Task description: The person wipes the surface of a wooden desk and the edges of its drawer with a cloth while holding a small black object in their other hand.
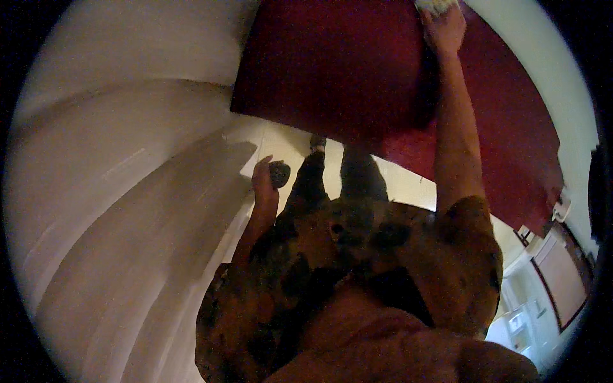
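Observation:
My right arm reaches up over a broad dark red panel (330, 62). In my right hand (445, 31) is a pale yellowish sponge or wadded cloth (438, 5), cut off by the upper edge of the picture. It appears to be against the red surface, though contact is hard to make out. Lower and to the left, my left hand (262, 179) holds a dark, rounded, rough-looking object (279, 174), possibly a scouring pad. That hand is beside my left leg, apart from the panel.
A beige surface with long streaks (143, 201), a curtain or wall, fills the left side. My shoe (318, 141) rests on a pale floor (412, 184) below the panel's edge. A pale wall (546, 62) borders the panel. Framed furniture or a door (560, 277) is at lower right.

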Available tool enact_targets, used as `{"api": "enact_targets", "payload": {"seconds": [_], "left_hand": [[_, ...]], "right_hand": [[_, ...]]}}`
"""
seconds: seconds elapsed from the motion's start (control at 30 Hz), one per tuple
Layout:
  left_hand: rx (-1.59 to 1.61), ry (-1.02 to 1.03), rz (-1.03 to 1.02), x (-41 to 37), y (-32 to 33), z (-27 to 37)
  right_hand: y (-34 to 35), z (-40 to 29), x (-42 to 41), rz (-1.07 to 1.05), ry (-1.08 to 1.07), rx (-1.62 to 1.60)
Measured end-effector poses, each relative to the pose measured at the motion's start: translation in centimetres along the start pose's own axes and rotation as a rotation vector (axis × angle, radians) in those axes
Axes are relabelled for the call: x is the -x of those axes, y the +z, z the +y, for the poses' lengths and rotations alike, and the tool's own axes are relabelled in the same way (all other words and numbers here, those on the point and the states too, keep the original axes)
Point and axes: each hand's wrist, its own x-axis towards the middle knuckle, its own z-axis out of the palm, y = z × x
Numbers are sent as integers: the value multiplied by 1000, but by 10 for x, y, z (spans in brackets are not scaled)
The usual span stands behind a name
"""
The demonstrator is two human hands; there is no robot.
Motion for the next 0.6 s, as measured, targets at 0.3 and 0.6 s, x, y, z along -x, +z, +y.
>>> {"api": "enact_targets", "payload": {"seconds": [0.3,0.6], "left_hand": [[-153,168,-40,80,69,55],[331,217,-111,38,127,162]], "right_hand": [[-2,-219,1,-116,-310,-798],[-136,-212,209,-1268,-703,-1337]]}}
